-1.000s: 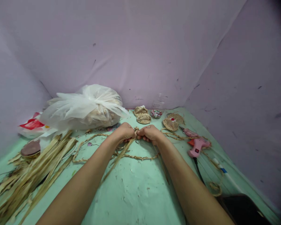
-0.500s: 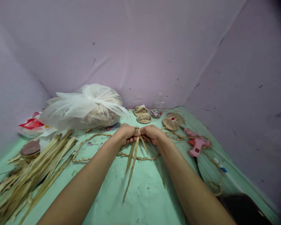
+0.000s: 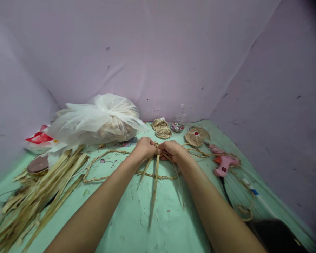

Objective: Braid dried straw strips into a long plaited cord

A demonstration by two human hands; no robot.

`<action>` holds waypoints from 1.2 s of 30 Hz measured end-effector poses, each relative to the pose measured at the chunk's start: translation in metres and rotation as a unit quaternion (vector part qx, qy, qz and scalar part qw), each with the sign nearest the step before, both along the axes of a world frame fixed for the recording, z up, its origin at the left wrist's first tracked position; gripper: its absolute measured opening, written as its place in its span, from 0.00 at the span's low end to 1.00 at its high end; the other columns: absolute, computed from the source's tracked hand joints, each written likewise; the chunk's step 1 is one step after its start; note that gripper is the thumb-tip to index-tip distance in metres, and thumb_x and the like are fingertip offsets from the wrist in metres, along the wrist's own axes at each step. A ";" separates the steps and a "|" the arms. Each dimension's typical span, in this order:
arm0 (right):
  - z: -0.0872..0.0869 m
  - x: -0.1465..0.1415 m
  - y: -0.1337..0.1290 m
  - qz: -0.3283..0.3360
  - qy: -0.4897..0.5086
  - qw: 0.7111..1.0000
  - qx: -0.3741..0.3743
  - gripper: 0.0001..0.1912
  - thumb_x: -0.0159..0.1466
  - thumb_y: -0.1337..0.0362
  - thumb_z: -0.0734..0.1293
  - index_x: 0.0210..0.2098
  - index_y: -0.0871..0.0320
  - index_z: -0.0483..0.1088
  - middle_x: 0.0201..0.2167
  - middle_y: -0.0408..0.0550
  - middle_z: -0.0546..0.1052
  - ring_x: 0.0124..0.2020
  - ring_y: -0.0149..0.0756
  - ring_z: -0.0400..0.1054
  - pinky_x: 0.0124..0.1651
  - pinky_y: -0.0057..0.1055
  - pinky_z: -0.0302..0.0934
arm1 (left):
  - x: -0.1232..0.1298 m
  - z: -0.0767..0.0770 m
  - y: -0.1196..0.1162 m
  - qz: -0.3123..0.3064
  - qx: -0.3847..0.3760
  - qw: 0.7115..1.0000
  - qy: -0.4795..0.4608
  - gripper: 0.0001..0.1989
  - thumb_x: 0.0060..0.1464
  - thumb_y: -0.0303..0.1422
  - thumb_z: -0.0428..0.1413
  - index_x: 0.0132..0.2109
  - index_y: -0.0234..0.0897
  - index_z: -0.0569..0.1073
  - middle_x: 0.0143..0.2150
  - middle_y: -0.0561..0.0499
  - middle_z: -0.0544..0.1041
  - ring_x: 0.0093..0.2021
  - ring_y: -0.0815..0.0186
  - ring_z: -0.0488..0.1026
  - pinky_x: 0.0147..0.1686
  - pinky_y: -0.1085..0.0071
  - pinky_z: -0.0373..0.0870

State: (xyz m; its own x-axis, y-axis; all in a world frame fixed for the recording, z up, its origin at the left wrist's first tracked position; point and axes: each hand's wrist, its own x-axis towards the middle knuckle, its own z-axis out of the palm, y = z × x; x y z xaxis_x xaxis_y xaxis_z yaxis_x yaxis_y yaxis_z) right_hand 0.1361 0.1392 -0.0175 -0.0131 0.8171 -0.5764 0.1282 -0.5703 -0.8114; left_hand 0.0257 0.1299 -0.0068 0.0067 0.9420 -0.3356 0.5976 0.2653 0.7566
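My left hand (image 3: 146,147) and my right hand (image 3: 171,149) meet at the middle of the table, both closed on the end of a braid of dried plant fibre. The held end of the braid (image 3: 156,144) pokes up between my fingertips. Loose strips (image 3: 156,186) hang down from it toward me, some under each hand. The finished braided cord (image 3: 94,180) loops over the table behind and below my hands and runs on to the right. My fingertips partly hide where the strips cross.
Dry leaf strips (image 3: 46,196) lie at left beside a stuffed white plastic bag (image 3: 94,123). Woven coils (image 3: 163,132), beads (image 3: 177,127) and a round woven piece (image 3: 194,137) stand at the back. A pink glue gun (image 3: 224,165) and a dark device (image 3: 277,233) are at right.
My hands stay together on the braid while the hanging strips shift; one strip now hangs straighter between them. The whole view has moved slightly, so everything sits a little further right.
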 end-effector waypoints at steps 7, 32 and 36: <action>-0.004 0.000 -0.001 0.002 0.011 1.000 0.021 0.07 0.46 0.78 0.61 0.17 0.63 0.62 0.08 0.43 0.65 0.11 0.27 0.59 0.16 0.24 0.58 | -0.003 0.006 0.001 0.024 -0.144 0.958 -0.246 0.16 0.43 0.17 0.51 0.41 0.30 0.62 0.14 0.58 0.64 0.12 0.76 0.59 0.13 0.82 0.55; -0.005 0.008 -0.009 0.037 -0.079 0.989 0.121 0.04 0.47 0.72 0.63 0.17 0.63 0.65 0.05 0.36 0.59 0.08 0.21 0.48 0.12 0.20 0.40 | -0.016 -0.001 0.010 0.008 -0.170 0.949 -0.267 0.07 0.46 0.20 0.50 0.23 0.27 0.65 0.12 0.52 0.64 0.12 0.75 0.61 0.12 0.80 0.60; -0.004 0.008 -0.010 0.039 -0.061 0.990 0.119 0.05 0.48 0.72 0.62 0.17 0.62 0.64 0.07 0.37 0.61 0.09 0.20 0.49 0.12 0.20 0.41 | -0.017 -0.001 0.009 -0.004 -0.173 0.940 -0.295 0.04 0.45 0.18 0.50 0.26 0.27 0.67 0.14 0.52 0.66 0.14 0.74 0.64 0.16 0.79 0.64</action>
State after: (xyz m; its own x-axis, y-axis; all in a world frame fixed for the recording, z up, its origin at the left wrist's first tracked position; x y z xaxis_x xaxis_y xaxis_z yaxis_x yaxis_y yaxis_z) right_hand 0.1445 0.1290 -0.0217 -0.0228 0.9296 -0.3678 0.2695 -0.3486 -0.8977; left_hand 0.0086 0.1388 -0.0077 0.2951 0.7760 -0.5574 0.1040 0.5538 0.8261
